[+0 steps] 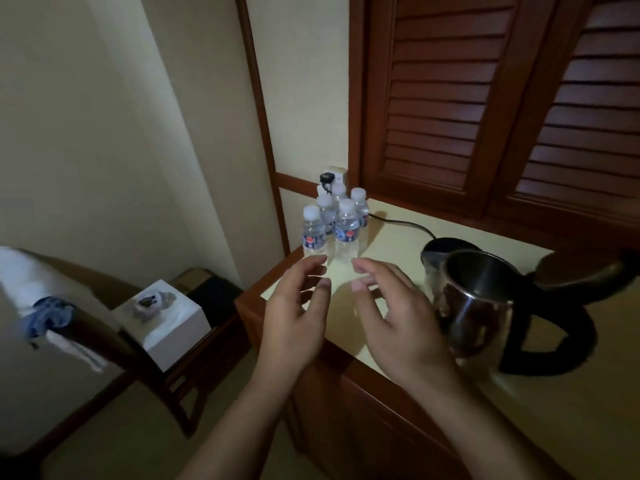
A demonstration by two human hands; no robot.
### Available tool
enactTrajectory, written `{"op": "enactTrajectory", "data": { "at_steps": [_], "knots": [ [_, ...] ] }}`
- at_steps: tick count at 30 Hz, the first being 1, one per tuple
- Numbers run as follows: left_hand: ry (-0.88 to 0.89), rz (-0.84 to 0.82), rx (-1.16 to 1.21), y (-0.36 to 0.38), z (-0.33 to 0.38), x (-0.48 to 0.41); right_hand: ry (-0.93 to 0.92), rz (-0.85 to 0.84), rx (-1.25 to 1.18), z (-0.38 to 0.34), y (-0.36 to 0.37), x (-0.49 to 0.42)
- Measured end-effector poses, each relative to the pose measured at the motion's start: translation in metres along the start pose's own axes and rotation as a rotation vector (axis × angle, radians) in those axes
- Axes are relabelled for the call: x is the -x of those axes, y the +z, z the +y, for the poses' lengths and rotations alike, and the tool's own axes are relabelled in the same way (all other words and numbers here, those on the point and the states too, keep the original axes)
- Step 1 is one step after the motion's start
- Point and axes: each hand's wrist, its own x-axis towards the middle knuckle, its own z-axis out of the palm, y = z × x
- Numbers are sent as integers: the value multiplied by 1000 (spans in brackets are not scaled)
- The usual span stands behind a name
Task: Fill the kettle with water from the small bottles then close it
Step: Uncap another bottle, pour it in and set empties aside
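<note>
Several small capped water bottles (pixel 337 220) stand clustered at the far left corner of the cream-topped counter (pixel 571 403). A steel kettle (pixel 474 303) with a black handle stands to the right, off its base, its lid swung open. My left hand (pixel 294 317) hovers open just in front of the nearest bottle, fingers spread. Beside it, my right hand (pixel 398 320) is open too, between the bottles and the kettle, holding nothing.
The kettle's round black base (pixel 438 245) sits behind it, its cord running to a wall socket (pixel 332 176). Louvred wooden doors (pixel 485 98) rise behind the counter. At left a wooden chair carries a white box (pixel 166 317) and cloth.
</note>
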Motion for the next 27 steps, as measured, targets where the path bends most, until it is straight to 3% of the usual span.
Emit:
{"op": "enactTrajectory", "data": {
  "at_steps": [6, 12, 16, 19, 22, 27],
  "knots": [
    [-18, -30, 14, -33, -33, -75, 20, 5, 162, 5, 72, -97],
    [-173, -80, -14, -34, -67, -111, 122, -117, 569, 27, 108, -171],
    [-221, -124, -46, -34, -81, -118, 72, -121, 745, 32, 110, -179],
    [-172, -181, -63, -28, -93, -117, 21, -106, 772, 26, 104, -169],
    [-57, -246, -39, -17, -89, -108, 12, -41, 629, 18, 89, -146],
    [-52, -353, 292, 8, -59, -76, 35, -5, 536, 1, 41, -114]
  ]
}}
